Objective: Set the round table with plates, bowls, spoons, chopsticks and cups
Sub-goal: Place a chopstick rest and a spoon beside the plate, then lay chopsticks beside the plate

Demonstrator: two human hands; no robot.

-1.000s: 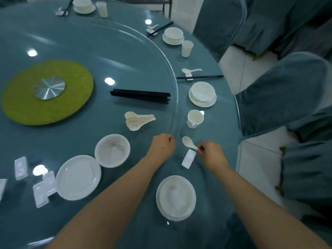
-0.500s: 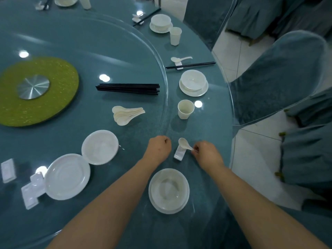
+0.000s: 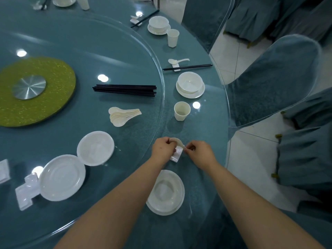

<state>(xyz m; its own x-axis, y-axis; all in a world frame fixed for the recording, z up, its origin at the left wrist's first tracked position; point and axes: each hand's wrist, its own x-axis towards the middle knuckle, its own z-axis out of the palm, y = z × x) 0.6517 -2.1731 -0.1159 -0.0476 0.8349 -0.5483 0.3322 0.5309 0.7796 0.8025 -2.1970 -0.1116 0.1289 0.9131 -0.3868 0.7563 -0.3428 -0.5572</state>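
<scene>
A white spoon [image 3: 177,141] lies across a small white rest [image 3: 177,154] on the table's outer ring. My left hand [image 3: 162,150] pinches the spoon's bowl end and my right hand [image 3: 199,154] pinches its handle. Just below them sits a bowl on a plate [image 3: 166,192]. A white cup [image 3: 181,111] stands beyond the hands. On the glass turntable lie a bundle of black chopsticks [image 3: 124,90], a pile of spoons [image 3: 123,115], a bowl [image 3: 95,148], a stack of plates [image 3: 62,177] and spare rests [image 3: 27,191].
Set places run along the rim: a bowl on a plate [image 3: 190,84] with spoon and chopsticks [image 3: 186,67], and another bowl [image 3: 159,25] with a cup [image 3: 173,37]. A green disc [image 3: 59,87] marks the turntable centre. Covered chairs [image 3: 269,78] stand close on the right.
My left hand has moved right from beside the rest onto the spoon's bowl end. The spoon has come down across the rest, both hands now closing on it.
</scene>
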